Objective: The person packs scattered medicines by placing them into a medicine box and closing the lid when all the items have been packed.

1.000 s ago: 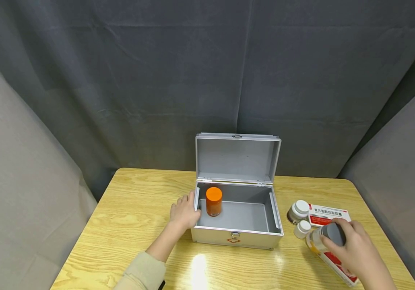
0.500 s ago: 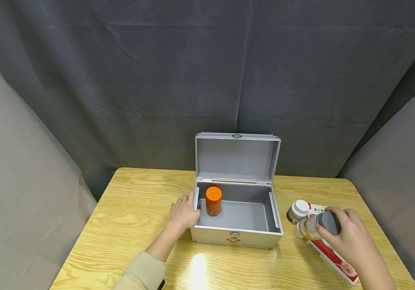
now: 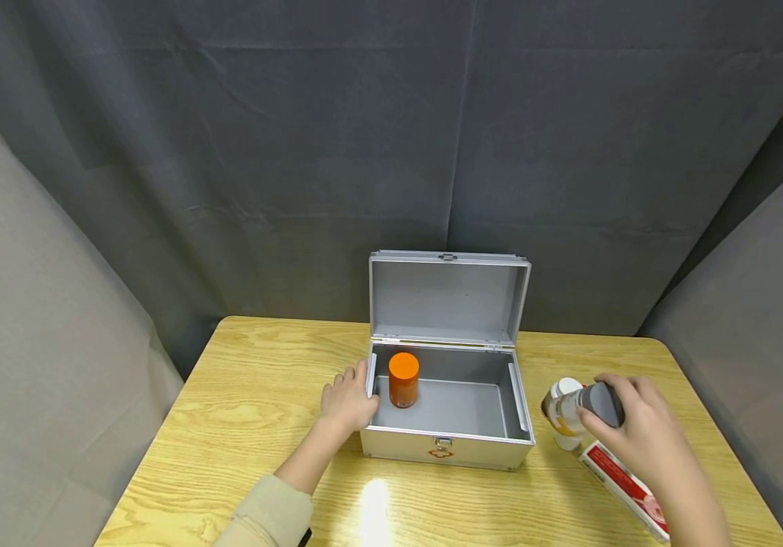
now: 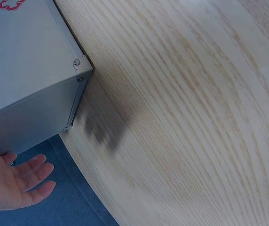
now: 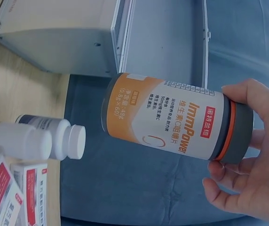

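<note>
My right hand (image 3: 644, 437) grips a supplement bottle by its dark grey lid, tilted above the table. In the right wrist view the bottle (image 5: 167, 115) has an orange and white label reading ImmPower. Beside it stands a metal medicine case (image 3: 449, 451) with its lid raised. My left hand (image 3: 348, 399) rests on the case's left side; in the left wrist view its fingers (image 4: 35, 176) are apart and loosely bent, with the thumb at the case. An orange-capped bottle (image 3: 403, 380) stands inside the case, toward its left wall.
Two white-capped bottles, one white (image 5: 21, 140) and one dark-labelled (image 5: 54, 134), stand right of the case, partly hidden in the head view. Two red and white cartons lie by them, one nearer (image 3: 626, 486) and one behind (image 5: 33, 193). The wooden table (image 3: 247, 410) ends at a dark curtain.
My right hand has carried the grey-lidded bottle left and slightly up, from above the near carton to in front of the white-capped bottles. The left hand and the case have stayed still.
</note>
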Action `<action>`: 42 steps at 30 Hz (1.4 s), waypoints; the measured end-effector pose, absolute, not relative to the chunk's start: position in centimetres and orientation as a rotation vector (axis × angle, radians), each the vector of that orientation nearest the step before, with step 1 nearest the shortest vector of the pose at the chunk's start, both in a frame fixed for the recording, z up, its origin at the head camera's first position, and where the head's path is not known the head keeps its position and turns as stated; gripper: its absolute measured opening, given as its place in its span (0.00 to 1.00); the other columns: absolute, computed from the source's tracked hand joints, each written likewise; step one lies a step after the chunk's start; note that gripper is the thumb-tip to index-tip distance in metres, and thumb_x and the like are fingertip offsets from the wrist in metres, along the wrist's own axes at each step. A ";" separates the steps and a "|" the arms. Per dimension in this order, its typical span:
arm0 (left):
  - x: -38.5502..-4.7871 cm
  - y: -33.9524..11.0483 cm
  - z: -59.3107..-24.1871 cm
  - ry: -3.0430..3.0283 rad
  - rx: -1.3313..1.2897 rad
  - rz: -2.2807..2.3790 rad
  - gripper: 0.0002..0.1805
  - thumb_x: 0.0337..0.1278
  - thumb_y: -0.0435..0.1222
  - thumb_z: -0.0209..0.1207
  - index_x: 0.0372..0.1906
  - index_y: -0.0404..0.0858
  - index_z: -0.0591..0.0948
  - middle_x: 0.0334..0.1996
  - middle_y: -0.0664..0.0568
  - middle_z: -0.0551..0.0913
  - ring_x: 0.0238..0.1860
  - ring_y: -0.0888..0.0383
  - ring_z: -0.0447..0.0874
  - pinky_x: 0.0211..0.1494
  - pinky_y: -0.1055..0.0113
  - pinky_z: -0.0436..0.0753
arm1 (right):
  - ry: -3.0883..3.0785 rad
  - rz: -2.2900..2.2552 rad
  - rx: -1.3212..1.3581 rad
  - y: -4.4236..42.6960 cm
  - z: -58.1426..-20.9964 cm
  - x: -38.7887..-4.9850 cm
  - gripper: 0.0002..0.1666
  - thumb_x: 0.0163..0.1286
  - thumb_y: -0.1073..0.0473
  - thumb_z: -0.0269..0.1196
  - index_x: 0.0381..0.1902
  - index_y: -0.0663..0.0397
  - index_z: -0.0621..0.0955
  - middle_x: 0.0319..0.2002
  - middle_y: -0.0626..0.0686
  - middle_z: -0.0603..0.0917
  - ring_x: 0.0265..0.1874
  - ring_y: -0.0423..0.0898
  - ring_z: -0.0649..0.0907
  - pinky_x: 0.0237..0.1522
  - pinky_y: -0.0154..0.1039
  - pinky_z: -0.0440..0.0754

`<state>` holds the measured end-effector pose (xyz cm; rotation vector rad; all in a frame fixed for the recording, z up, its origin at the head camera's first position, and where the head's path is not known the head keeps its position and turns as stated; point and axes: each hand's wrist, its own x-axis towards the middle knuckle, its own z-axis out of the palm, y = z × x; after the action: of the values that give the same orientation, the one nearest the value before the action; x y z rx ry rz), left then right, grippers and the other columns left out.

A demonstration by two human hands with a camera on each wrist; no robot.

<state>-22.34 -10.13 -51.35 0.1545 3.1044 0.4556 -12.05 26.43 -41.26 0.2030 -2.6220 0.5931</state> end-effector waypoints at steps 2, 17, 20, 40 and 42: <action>-22.3 -10.1 -51.3 3.100 0.156 0.459 0.36 0.47 0.46 0.49 0.64 0.40 0.58 0.53 0.40 0.72 0.50 0.44 0.72 0.47 0.48 0.70 | -2.630 0.598 0.206 26.1 -41.1 -12.2 0.28 0.48 0.57 0.67 0.47 0.61 0.74 0.39 0.67 0.71 0.32 0.60 0.73 0.27 0.52 0.69; -22.3 -10.1 -51.4 3.091 0.155 0.452 0.37 0.47 0.46 0.50 0.65 0.40 0.58 0.55 0.40 0.71 0.51 0.43 0.72 0.48 0.47 0.70 | -2.584 0.656 0.300 23.6 -40.5 -13.5 0.29 0.48 0.58 0.68 0.49 0.61 0.74 0.41 0.64 0.71 0.35 0.60 0.74 0.30 0.55 0.72; -22.3 -10.1 -51.4 3.092 0.158 0.457 0.37 0.48 0.46 0.50 0.65 0.39 0.58 0.55 0.40 0.71 0.51 0.43 0.72 0.48 0.47 0.70 | -2.575 0.656 0.324 23.0 -40.6 -13.9 0.28 0.48 0.58 0.68 0.48 0.60 0.74 0.40 0.63 0.72 0.35 0.60 0.74 0.30 0.54 0.72; -22.3 -10.1 -51.2 3.089 0.152 0.473 0.37 0.48 0.46 0.51 0.65 0.39 0.58 0.55 0.40 0.71 0.50 0.43 0.72 0.48 0.47 0.70 | -2.561 0.692 0.462 19.5 -41.7 -15.9 0.28 0.48 0.57 0.68 0.48 0.61 0.76 0.39 0.59 0.73 0.32 0.53 0.74 0.27 0.44 0.73; -22.3 -10.1 -51.2 3.088 0.151 0.475 0.37 0.48 0.46 0.50 0.65 0.39 0.58 0.55 0.40 0.71 0.50 0.43 0.72 0.48 0.47 0.70 | -2.549 0.691 0.480 19.1 -41.9 -16.2 0.28 0.47 0.57 0.69 0.47 0.61 0.76 0.38 0.58 0.74 0.32 0.52 0.74 0.27 0.43 0.73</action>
<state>-22.27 -10.14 -51.20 0.1509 3.0877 0.4751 -16.17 19.07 -41.87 0.4799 -2.5490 0.6913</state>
